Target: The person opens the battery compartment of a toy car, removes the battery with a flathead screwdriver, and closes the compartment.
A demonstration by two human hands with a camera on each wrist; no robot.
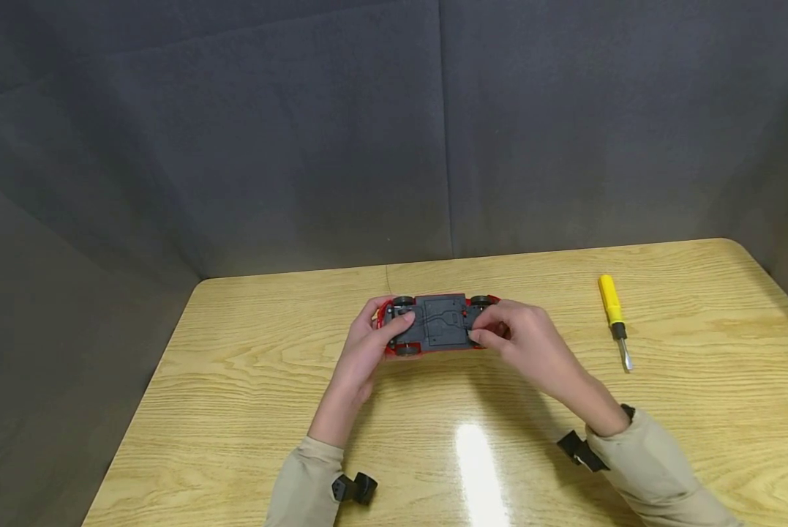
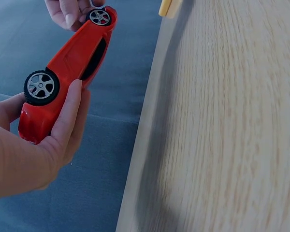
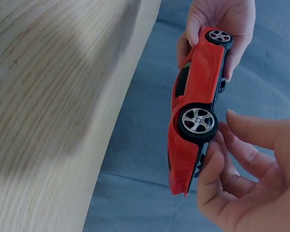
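Grey felt panels close off the back and sides of a wooden table (image 1: 249,410), and a red toy car (image 1: 436,326) is held above its middle, turned belly-up so that the dark chassis faces the head camera. The car is gripped at both ends: the left hand (image 1: 367,348) is curled round 1 end, thumb laid on the underside and fingers (image 2: 67,116) pressed along the red body, while the right hand (image 1: 522,344) pinches the other end, its fingertips (image 3: 217,154) bent against the chassis beside a wheel (image 3: 198,122). Neither hand is released or clenched empty.

The long axis of the car is seen running left to right across the table, roughly parallel to the near edge, with the roof towards the tabletop and the 4 wheels upward. Which end is the nose cannot be told for certain from these views.

A slip is judged the main risk: the glossy shell is held only by fingertips on the right side, so a loosened pinch could let that end drop onto the wood. Small chassis parts, if freed, could be lost over the edge. A yellow-handled screwdriver (image 1: 614,318) lies well apart to the right, untouched, and could be knocked by a careless reach.
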